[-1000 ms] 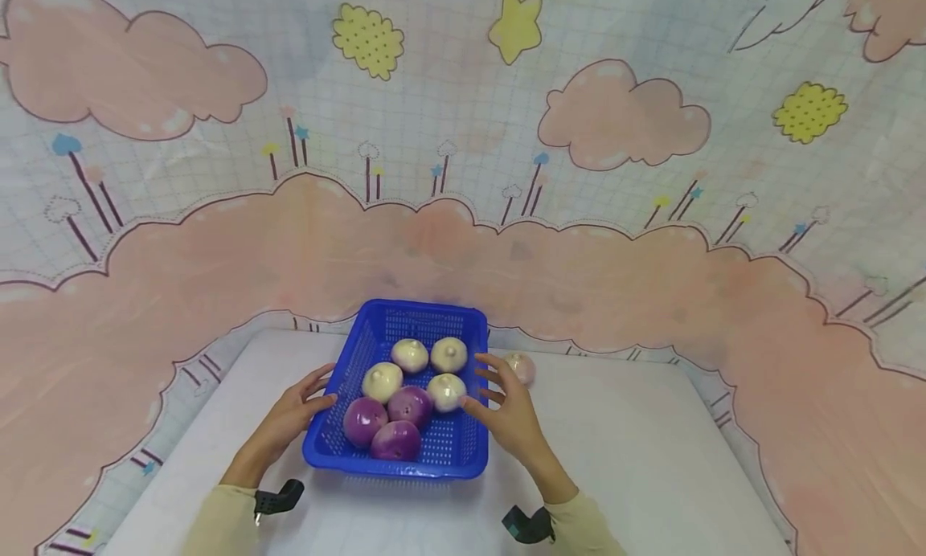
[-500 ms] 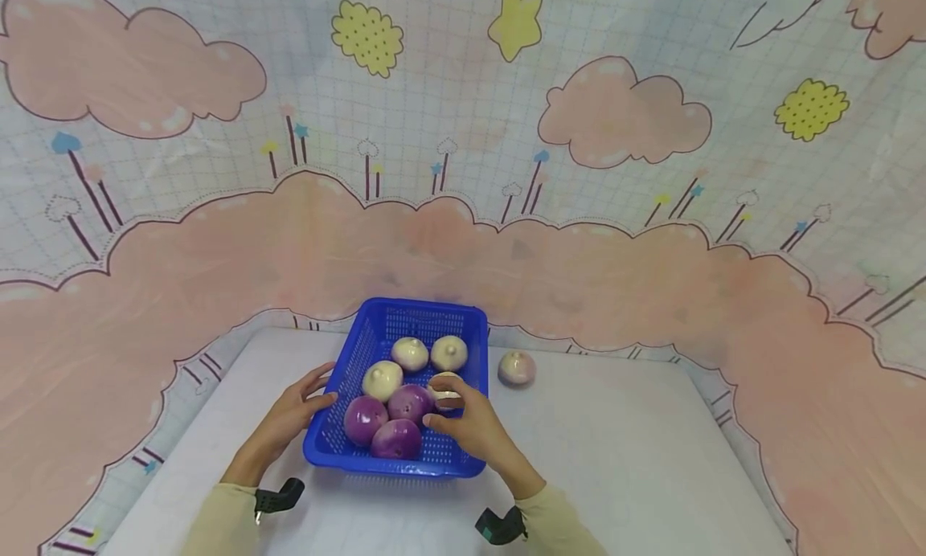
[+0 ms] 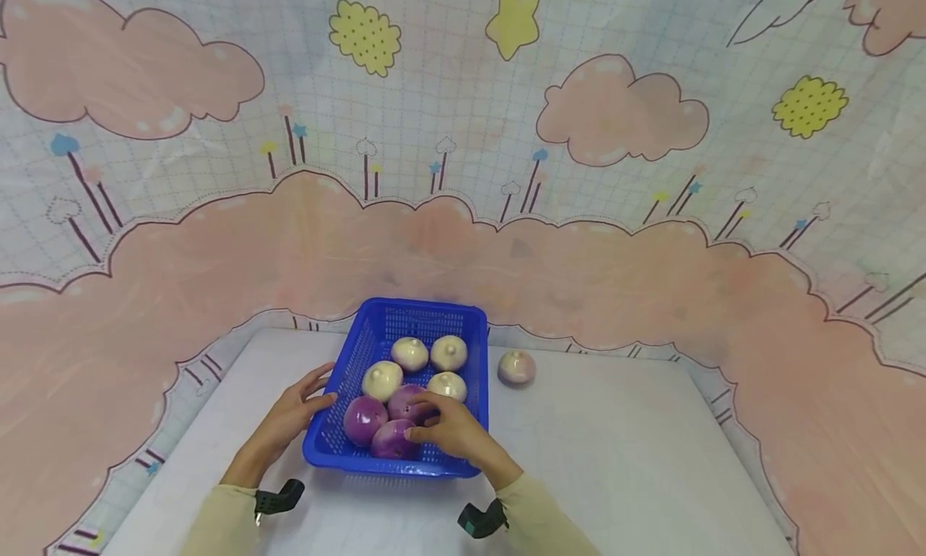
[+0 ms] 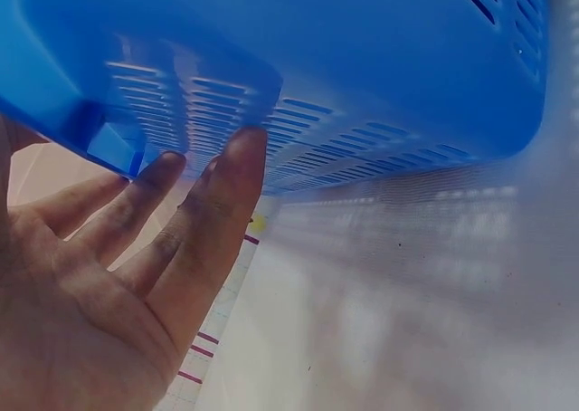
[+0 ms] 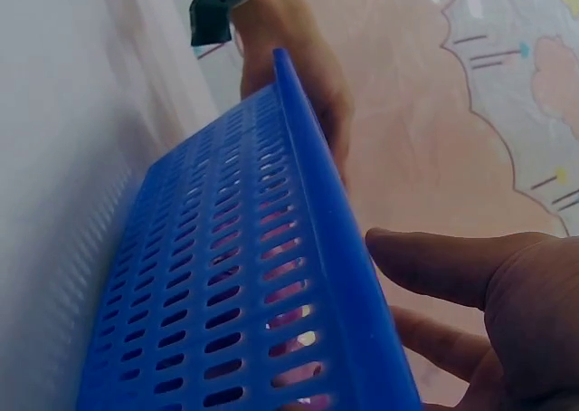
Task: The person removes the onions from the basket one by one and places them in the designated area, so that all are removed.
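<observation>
A blue plastic basket [image 3: 394, 466] stands on the table, holding white onions [image 3: 382, 381] toward the back and purple onions [image 3: 365, 420] near the front. My left hand [image 3: 292, 411] rests against the basket's left side; in the left wrist view its fingers [image 4: 217, 203] extend along the outer wall. Over the front right part of the basket reaches my right hand [image 3: 456, 431], thumb and fingers apart. Its fingertips are at two purple onions, partly covering them; contact cannot be made out. The right wrist view shows the thumb [image 5: 434, 262] above the rim, while the basket wall hides most of the onions.
One pinkish-white onion [image 3: 517, 368] lies on the white table [image 3: 615, 443], outside the basket to its right. Behind the table hangs a printed cloth [image 3: 448, 259] with clouds and stars.
My right hand has moved from the basket's right rim leftward and toward me, passing over a white onion to the purple ones. The left hand and basket have stayed in place.
</observation>
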Demonstrator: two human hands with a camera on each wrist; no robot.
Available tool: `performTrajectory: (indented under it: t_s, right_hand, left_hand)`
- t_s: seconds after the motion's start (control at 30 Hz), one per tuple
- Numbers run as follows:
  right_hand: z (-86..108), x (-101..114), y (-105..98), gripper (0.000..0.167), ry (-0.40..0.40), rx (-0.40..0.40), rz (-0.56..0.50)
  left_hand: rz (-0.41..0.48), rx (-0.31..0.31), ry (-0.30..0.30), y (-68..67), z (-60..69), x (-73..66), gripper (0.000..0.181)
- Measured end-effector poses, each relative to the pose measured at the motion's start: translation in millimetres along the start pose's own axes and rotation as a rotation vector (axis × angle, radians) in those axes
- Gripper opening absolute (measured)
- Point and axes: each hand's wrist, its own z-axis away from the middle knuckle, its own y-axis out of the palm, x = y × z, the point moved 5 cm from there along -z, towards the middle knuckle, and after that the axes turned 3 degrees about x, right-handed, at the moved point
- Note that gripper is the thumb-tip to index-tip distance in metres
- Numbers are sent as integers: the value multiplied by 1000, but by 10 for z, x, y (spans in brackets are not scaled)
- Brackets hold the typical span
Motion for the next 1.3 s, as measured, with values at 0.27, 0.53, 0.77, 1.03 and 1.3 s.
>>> performTrajectory:
  t_s: [0.27, 0.53, 0.77, 1.03, 1.3]
  right_hand:
    - [-76, -23, 31, 47, 72, 28, 62]
    - [-133, -88, 111, 45, 120, 75, 73]
    - [-165, -117, 146, 35, 140, 79, 68]
    - [-157, -99, 180, 24, 122, 81, -14]
    - [-170, -85, 183, 33, 112, 82, 28]
  left_hand:
    - [6, -1, -11, 3, -25, -5, 69]
    - [14, -5, -11, 4, -13, -13, 70]
    - [7, -11, -18, 10, -6, 0, 70]
    - [2, -21, -21, -5, -32, 23, 70]
    - [9, -17, -14, -15, -35, 15, 69]
